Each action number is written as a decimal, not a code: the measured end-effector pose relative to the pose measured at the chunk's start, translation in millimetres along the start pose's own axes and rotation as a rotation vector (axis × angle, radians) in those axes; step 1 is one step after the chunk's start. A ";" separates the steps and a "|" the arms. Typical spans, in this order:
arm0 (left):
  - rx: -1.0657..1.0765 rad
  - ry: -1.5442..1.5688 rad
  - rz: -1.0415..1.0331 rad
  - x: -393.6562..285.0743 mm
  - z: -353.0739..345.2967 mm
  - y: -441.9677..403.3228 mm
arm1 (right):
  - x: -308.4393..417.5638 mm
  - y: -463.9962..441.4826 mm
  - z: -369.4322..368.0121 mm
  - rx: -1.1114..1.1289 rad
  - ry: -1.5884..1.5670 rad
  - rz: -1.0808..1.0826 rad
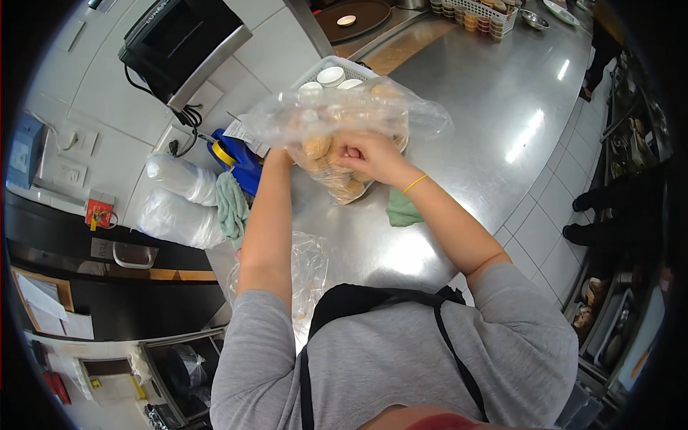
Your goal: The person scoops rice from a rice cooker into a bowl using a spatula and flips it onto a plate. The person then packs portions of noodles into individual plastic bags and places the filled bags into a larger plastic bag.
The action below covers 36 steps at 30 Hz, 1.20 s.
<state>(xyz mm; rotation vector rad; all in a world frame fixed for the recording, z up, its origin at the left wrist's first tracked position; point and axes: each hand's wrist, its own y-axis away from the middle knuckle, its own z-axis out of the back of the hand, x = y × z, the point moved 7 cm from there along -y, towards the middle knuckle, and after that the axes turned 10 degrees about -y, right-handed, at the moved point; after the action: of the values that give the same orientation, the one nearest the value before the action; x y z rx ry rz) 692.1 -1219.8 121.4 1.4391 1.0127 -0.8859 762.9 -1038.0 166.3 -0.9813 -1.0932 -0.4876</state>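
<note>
A clear plastic bag [344, 112] holds several golden-brown bread rolls [317, 147] and lies over a white basket on the steel counter. My right hand [373, 154], with a yellow band at its wrist, is at the bag's near right side, its fingers curled in a pinch on the plastic. My left hand [281, 155] reaches to the bag's left side. Its fingers are hidden behind plastic and rolls, so their grip does not show.
White round cups [331, 77] fill the basket [308, 72] behind the bag. Left stand a blue container [247, 165], a green cloth [231, 204] and wrapped white stacks [179, 215]. Another green cloth [403, 209] lies right. Loose plastic [308, 261] is near me. Another person's feet [591, 233] show right.
</note>
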 end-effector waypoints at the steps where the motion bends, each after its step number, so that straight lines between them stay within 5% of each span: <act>1: 0.062 -0.146 -0.136 -8.4 0.2 -3.3 | -10.0 -2.9 -4.9 0.018 0.138 -0.025; 5: 0.298 -0.721 -0.670 -22.4 -8.1 3.8 | -40.3 -0.7 -15.6 0.051 0.327 -0.041; 6: 0.297 -0.720 -0.667 -19.0 -9.3 5.9 | -43.1 -0.1 -17.3 0.052 0.325 -0.044; 8: 0.227 -0.565 -0.636 -13.4 -6.1 11.8 | -19.2 5.5 -12.5 -0.147 0.462 0.315; 12: 0.259 -0.845 -0.759 -25.2 -7.0 14.5 | -16.1 -0.1 -10.1 -0.085 0.464 0.277; 14: 0.157 -0.699 -0.457 -20.2 12.0 4.6 | -36.3 1.6 -8.0 0.250 0.069 -0.174; 15: 0.117 -0.645 -0.359 -18.6 18.7 8.9 | -26.0 6.6 1.9 0.271 -0.015 -0.131; 17: 0.064 -0.169 -0.523 -51.7 15.5 65.3 | -6.4 20.6 39.8 0.332 0.101 -0.211; 19: 0.057 -0.544 -0.561 -56.2 5.4 112.7 | -1.9 40.8 93.9 0.315 0.359 -0.470; 22: -0.046 -0.820 -0.706 -48.9 -13.6 141.3 | -31.7 43.7 148.0 0.060 0.565 -0.553; 25: -0.261 -0.740 -0.775 -51.7 -40.5 142.3 | -4.8 -6.6 142.6 -0.342 0.456 0.214; 26: -0.338 -0.613 -0.730 -55.6 -37.8 136.5 | 9.6 -25.1 123.8 -0.307 0.422 0.292; 29: -0.492 -0.229 -0.782 -73.7 -18.2 120.3 | 14.1 -75.7 106.1 -0.331 0.027 0.182; 31: -0.495 -0.178 -0.802 -85.4 -28.5 133.9 | 21.7 -91.2 109.5 -0.531 -0.118 -0.177; 32: -0.482 -0.139 -0.832 -95.1 -31.2 140.8 | 21.0 -98.4 106.7 -0.517 -0.121 -0.170; 34: -0.450 -0.152 -0.855 -109.9 -24.5 161.1 | 78.0 -95.3 102.3 -0.581 -0.066 0.446; 36: -0.388 -0.237 -0.968 -125.6 -31.4 192.4 | 94.7 -89.2 100.5 -0.493 -0.327 0.306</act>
<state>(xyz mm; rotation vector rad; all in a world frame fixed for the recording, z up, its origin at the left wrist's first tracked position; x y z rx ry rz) 827.4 -1206.3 309.3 0.4466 1.6120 -1.3934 683.8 -986.4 300.8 -1.6798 -1.1048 -0.3567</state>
